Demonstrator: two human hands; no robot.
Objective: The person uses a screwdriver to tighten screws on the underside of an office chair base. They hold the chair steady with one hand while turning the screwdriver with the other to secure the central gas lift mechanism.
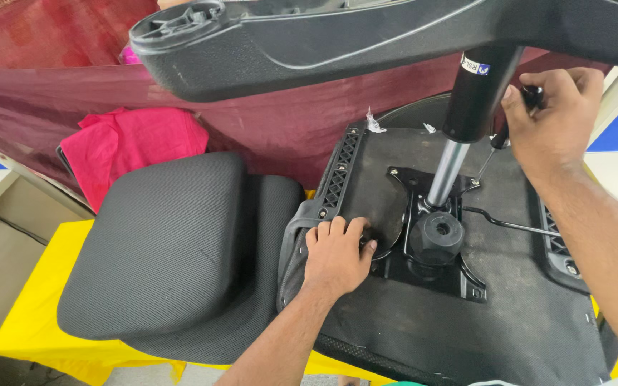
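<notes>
An office chair seat (388, 314) lies upside down on a yellow-covered table, its black metal mechanism plate (430, 250) bolted at the middle. A gas lift cylinder (459, 136) rises from the plate toward the black star base (337, 43) near the camera. My left hand (337, 254) rests flat on the seat underside, fingers at the plate's left edge. My right hand (556, 118) grips a black-handled screwdriver (498, 139), whose thin shaft points down at the plate's upper right corner.
A grey mesh chair backrest (166, 250) lies to the left on the yellow table (30, 314). Pink cloth (130, 143) and a maroon sheet (266, 121) hang behind. A thin lever rod (502, 223) sticks out to the right of the mechanism.
</notes>
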